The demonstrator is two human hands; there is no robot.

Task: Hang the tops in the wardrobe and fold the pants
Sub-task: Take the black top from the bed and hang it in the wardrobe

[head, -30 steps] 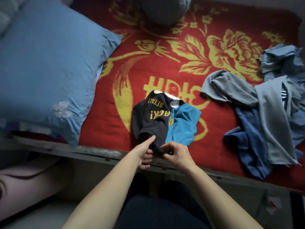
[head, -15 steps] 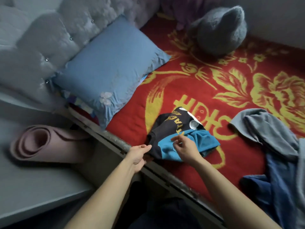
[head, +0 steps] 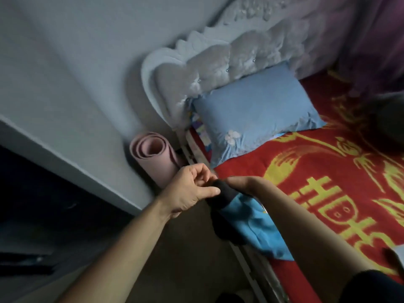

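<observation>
A grey wall (head: 76,73) fills the far left. To its right a red blanket (head: 251,171) covers the bed, woven with yellow flowers and one large yellow character (head: 323,206) that looks like the double-happiness sign, though its near part runs out of sight. A pale padded headboard (head: 196,71) stands at the far end of the bed with a blue pillow (head: 258,110) leaning against it. A pink rolled mat (head: 153,156) lies on the floor between the wall and the bed's edge. The black and blue top (head: 247,217) hangs bunched in the air over the near edge of the bed, below the right forearm. The right hand (head: 238,182) grips its dark end, the fingers mostly hidden by cloth. The left hand (head: 190,191) has its fingers curled and its thumb against that dark end; whether it pinches the cloth cannot be told. Half a second earlier the top lay on the blanket with yellow letters showing, the right hand on it and the left hand open beside it. Since then it has been lifted clear, the lettering has turned out of sight, and the view has swung left, away from the pile of grey and blue clothes.
</observation>
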